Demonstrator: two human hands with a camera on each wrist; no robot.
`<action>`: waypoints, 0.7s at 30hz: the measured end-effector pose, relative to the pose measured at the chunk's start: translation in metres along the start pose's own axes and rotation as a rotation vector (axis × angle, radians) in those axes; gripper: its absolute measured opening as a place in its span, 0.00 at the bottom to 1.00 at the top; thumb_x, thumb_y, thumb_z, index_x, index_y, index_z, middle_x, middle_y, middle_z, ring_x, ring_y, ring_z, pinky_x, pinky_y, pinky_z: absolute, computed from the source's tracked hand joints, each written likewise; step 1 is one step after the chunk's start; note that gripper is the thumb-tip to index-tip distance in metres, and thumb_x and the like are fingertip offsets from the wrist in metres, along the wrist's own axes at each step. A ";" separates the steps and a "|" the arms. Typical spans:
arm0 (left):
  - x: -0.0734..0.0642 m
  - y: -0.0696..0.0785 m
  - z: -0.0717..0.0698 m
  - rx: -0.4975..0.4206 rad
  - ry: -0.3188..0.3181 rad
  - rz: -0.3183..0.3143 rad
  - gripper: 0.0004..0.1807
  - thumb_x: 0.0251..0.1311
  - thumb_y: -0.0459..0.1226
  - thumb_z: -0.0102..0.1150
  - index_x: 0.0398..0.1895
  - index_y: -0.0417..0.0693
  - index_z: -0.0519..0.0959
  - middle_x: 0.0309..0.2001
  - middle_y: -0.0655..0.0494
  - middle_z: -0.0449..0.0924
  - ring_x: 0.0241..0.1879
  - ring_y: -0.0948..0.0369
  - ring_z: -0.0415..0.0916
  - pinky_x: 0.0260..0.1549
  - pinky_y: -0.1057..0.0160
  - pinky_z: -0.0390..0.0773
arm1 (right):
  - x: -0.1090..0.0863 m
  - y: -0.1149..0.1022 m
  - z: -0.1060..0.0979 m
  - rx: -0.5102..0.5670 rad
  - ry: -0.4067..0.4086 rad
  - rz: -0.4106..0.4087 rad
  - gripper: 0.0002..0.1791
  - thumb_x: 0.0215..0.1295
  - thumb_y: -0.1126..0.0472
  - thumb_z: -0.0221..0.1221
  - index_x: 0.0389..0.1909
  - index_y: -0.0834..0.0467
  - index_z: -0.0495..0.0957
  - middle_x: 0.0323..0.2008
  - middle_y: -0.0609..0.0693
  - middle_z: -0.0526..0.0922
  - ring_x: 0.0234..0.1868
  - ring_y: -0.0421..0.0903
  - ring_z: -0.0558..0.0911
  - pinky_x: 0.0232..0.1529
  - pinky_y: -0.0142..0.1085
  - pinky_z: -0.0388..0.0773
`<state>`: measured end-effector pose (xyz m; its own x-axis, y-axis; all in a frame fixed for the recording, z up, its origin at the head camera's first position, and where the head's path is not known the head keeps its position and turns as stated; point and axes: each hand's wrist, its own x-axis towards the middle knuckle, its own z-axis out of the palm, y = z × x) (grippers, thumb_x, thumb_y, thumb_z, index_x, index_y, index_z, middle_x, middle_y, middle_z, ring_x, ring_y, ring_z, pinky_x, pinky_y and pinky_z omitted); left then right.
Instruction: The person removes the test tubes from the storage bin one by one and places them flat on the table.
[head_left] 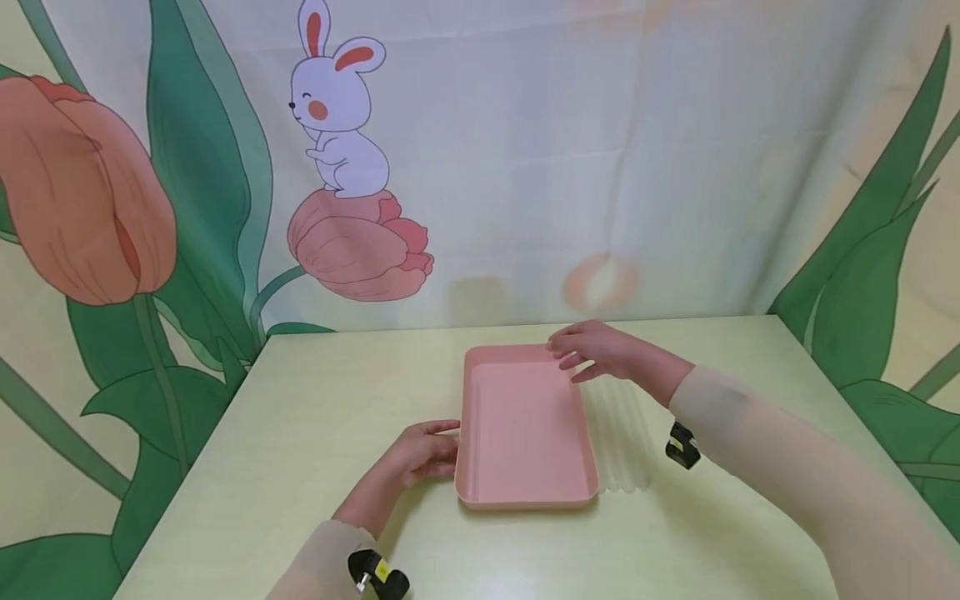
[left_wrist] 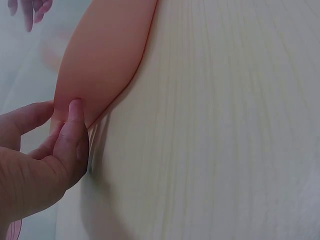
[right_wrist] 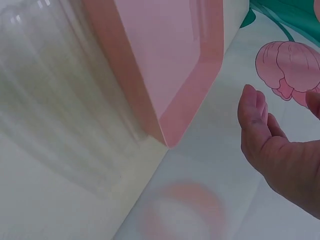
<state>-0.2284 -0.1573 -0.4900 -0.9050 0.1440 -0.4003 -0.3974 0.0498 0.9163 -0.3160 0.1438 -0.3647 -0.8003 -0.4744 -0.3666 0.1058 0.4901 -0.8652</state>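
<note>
A shallow pink rectangular tray (head_left: 528, 433) lies lengthwise at the middle of the table, its raised rim all around. My left hand (head_left: 422, 452) grips its left side; in the left wrist view the thumb (left_wrist: 76, 112) lies against the outer wall of the tray (left_wrist: 107, 47), with other fingers partly hidden behind. Over the far right corner of the tray, my right hand (head_left: 597, 350) is held with loosely bent fingers. The right wrist view shows that hand (right_wrist: 285, 155) apart from the tray's corner, holding nothing.
Clear ribbed plastic (head_left: 621, 437) lies along the tray's right side, with rounded ends toward the front. The pale wood-grain table (head_left: 337, 400) meets a printed curtain (head_left: 510, 167) at its far edge; curtains with tulips and leaves flank both sides.
</note>
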 end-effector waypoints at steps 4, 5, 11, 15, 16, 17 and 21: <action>0.000 -0.002 0.000 0.001 0.002 0.008 0.28 0.71 0.29 0.55 0.72 0.30 0.66 0.61 0.37 0.82 0.40 0.63 0.84 0.39 0.62 0.88 | 0.010 0.000 0.007 0.057 -0.026 0.016 0.32 0.79 0.54 0.47 0.76 0.68 0.60 0.74 0.69 0.64 0.72 0.62 0.71 0.65 0.48 0.81; 0.000 -0.002 0.000 0.002 0.003 0.008 0.28 0.71 0.29 0.55 0.72 0.30 0.66 0.61 0.37 0.82 0.40 0.63 0.84 0.39 0.62 0.88 | 0.012 0.000 0.009 0.068 -0.036 0.021 0.32 0.79 0.54 0.47 0.76 0.68 0.59 0.74 0.69 0.63 0.73 0.63 0.70 0.66 0.48 0.80; 0.000 -0.002 0.001 -0.001 0.001 0.009 0.28 0.70 0.29 0.55 0.72 0.30 0.66 0.58 0.38 0.83 0.40 0.63 0.84 0.39 0.62 0.88 | 0.028 0.002 0.016 0.114 -0.081 0.051 0.32 0.79 0.54 0.47 0.77 0.68 0.58 0.76 0.70 0.60 0.77 0.65 0.65 0.70 0.53 0.75; 0.000 -0.002 0.000 -0.002 0.003 0.009 0.28 0.70 0.29 0.56 0.72 0.30 0.66 0.53 0.42 0.86 0.40 0.63 0.84 0.39 0.62 0.88 | 0.037 0.001 0.022 0.127 -0.096 0.059 0.32 0.79 0.55 0.47 0.76 0.68 0.59 0.76 0.69 0.60 0.77 0.65 0.65 0.71 0.54 0.74; 0.000 -0.002 0.000 -0.002 0.003 0.009 0.28 0.70 0.29 0.56 0.72 0.30 0.66 0.52 0.44 0.87 0.40 0.63 0.84 0.39 0.62 0.88 | 0.039 0.001 0.024 0.132 -0.097 0.063 0.32 0.79 0.55 0.47 0.76 0.68 0.59 0.76 0.69 0.61 0.76 0.65 0.65 0.71 0.54 0.74; 0.000 -0.002 0.000 -0.002 0.005 0.007 0.28 0.70 0.29 0.56 0.72 0.30 0.66 0.50 0.45 0.88 0.40 0.63 0.84 0.39 0.62 0.88 | 0.041 0.001 0.026 0.141 -0.097 0.070 0.32 0.79 0.55 0.48 0.76 0.68 0.59 0.76 0.69 0.61 0.76 0.64 0.66 0.71 0.54 0.74; 0.000 -0.002 0.000 -0.001 0.006 -0.003 0.28 0.70 0.29 0.56 0.72 0.31 0.66 0.45 0.49 0.88 0.40 0.62 0.84 0.39 0.61 0.89 | 0.047 0.002 0.035 0.151 -0.098 0.082 0.31 0.78 0.55 0.48 0.75 0.68 0.61 0.75 0.69 0.62 0.75 0.64 0.68 0.71 0.54 0.74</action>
<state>-0.2279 -0.1578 -0.4914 -0.9049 0.1378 -0.4027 -0.3998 0.0494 0.9153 -0.3331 0.0969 -0.3956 -0.7250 -0.5095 -0.4634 0.2618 0.4184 -0.8697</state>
